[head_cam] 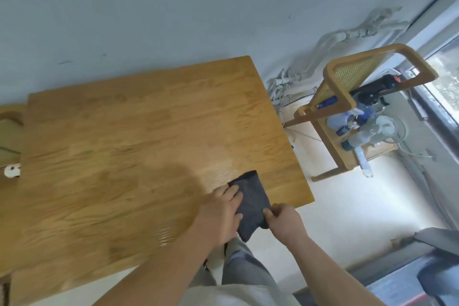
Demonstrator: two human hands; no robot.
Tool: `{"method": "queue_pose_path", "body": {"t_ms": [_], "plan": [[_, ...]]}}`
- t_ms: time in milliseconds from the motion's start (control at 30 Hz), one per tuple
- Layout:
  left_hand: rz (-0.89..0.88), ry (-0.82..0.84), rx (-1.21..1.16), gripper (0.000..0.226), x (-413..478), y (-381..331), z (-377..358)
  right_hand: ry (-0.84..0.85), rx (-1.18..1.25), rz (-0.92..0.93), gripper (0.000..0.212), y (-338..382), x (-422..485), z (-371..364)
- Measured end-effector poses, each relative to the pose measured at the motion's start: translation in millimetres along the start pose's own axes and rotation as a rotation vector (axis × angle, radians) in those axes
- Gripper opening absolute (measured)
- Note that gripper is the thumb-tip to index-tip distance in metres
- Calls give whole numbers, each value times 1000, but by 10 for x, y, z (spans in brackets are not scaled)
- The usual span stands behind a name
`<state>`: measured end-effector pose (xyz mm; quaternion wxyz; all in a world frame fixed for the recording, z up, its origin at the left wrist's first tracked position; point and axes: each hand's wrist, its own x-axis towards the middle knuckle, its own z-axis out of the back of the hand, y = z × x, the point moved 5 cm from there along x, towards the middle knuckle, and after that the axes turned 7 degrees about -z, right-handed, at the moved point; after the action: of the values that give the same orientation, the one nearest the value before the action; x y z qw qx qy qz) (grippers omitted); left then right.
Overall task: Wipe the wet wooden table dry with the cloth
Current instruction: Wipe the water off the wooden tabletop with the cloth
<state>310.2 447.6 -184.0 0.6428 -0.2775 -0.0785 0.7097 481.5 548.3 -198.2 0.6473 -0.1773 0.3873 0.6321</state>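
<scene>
A dark grey folded cloth point(250, 200) lies on the near right part of the wooden table point(124, 144), hanging slightly over the front edge. My left hand point(219, 216) rests flat on the cloth's left side and presses it down. My right hand point(285, 221) pinches the cloth's right edge between thumb and fingers. The wood just beyond the cloth shows a faint shiny patch.
A wooden chair with a cane back point(357, 112) stands right of the table, holding spray bottles point(357, 131) and other items. A small white object point(11, 171) sits off the table's left edge. The wall lies behind; a window point(444, 77) is at far right.
</scene>
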Motion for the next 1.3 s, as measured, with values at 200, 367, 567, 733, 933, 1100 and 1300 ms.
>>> {"method": "queue_pose_path", "body": {"t_ms": [200, 367, 567, 733, 933, 1100, 1300], "plan": [[195, 77, 14, 69, -582, 336, 175, 144, 673, -209, 23, 220, -337, -143], [29, 44, -147, 105, -581, -95, 197, 335, 1039, -227, 29, 586, -510, -98], [127, -233, -432, 33, -303, -275, 546, 485, 1035, -287, 16, 581, -627, 289], [186, -102, -878, 19, 135, -502, 913, 478, 884, -205, 37, 349, -463, 960], [478, -201, -458, 45, 523, -190, 897, 249, 781, -125, 26, 136, 34, 1368], [365, -34, -88, 59, 780, -592, 469, 47, 326, -9, 27, -86, 480, 1261], [309, 155, 61, 69, 988, -613, 10, 54, -284, 189, 51, -154, 807, 1007]]}}
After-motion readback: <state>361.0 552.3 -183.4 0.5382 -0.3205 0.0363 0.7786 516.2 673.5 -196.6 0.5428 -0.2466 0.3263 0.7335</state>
